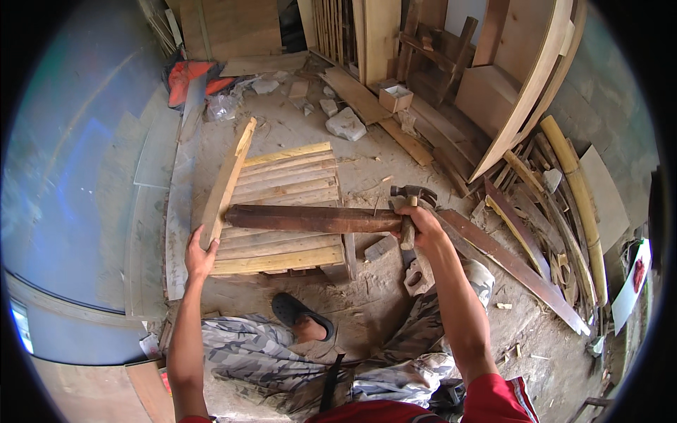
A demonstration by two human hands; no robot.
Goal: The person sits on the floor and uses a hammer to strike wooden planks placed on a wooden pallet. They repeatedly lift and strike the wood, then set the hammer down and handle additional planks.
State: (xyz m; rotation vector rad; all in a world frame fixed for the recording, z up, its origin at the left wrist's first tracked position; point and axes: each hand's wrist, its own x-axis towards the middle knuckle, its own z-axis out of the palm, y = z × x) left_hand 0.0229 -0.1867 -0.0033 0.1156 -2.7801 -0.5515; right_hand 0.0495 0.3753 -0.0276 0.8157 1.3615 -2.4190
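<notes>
A pale wooden plank [229, 173] stands on edge at the left, with my left hand [200, 258] closed around its near end. Running sideways from it is a dark brown wooden beam [310, 218], its left end against the plank. My right hand [427, 229] is closed at the beam's right end, together with a claw hammer [408, 234] whose head points away from me. What looks like a nail [376, 204] sticks up near that end. Below the beam lies a low slatted wooden platform [285, 247], made of several pale slats.
A handsaw [415, 276] lies on the ground near my right knee, and a grey block [381, 249] sits beside the platform. Scrap wood and a bamboo pole [578, 204] are piled at the right. Farther off are a stone [345, 125], a small box [395, 98] and a wooden cabinet frame [525, 92].
</notes>
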